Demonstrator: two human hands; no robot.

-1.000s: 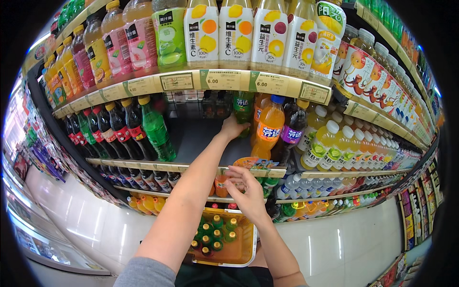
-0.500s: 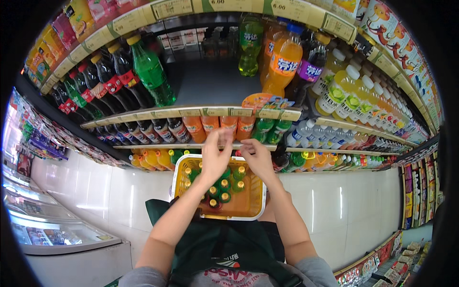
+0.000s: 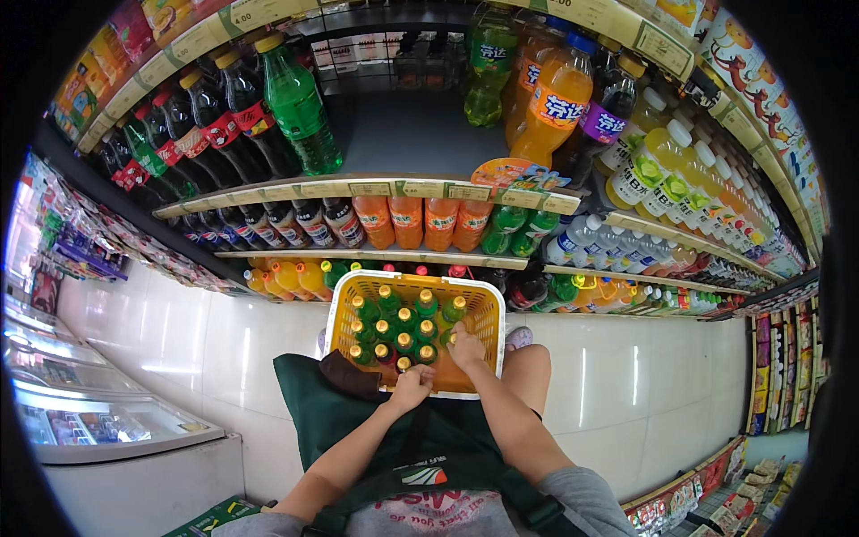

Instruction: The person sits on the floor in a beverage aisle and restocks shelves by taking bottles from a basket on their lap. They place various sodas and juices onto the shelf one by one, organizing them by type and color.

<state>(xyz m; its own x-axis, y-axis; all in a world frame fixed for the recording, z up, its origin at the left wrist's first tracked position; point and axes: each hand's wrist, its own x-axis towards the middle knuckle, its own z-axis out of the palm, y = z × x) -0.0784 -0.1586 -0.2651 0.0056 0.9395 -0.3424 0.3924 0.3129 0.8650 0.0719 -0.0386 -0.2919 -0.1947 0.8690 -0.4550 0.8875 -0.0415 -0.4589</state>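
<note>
A yellow plastic basket [image 3: 490,304] with a white rim stands in front of me, filled on its left and middle with upright green bottles [image 3: 404,327] with gold caps. My right hand [image 3: 470,349] reaches into its right side, fingers closed round the cap of a green bottle [image 3: 451,340]. At the near rim, my left hand [image 3: 413,387] is closed with its fingers curled, close to the nearest bottle. Whether anything is in it is hidden. A dark brown cloth [image 3: 351,376] hangs over the near left corner of the basket.
Drink shelves [image 3: 376,185] rise just beyond the basket. A large green bottle [image 3: 295,107] and orange soda bottles [image 3: 553,98] stand on the upper one, orange bottles [image 3: 407,219] below. At left is a glass-topped freezer [image 3: 116,425]; right, a snack rack [image 3: 778,358].
Both hands have come down from in front of the lower shelf to the basket. The right now grips a bottle cap; the left has moved to the near rim. The view has shifted slightly.
</note>
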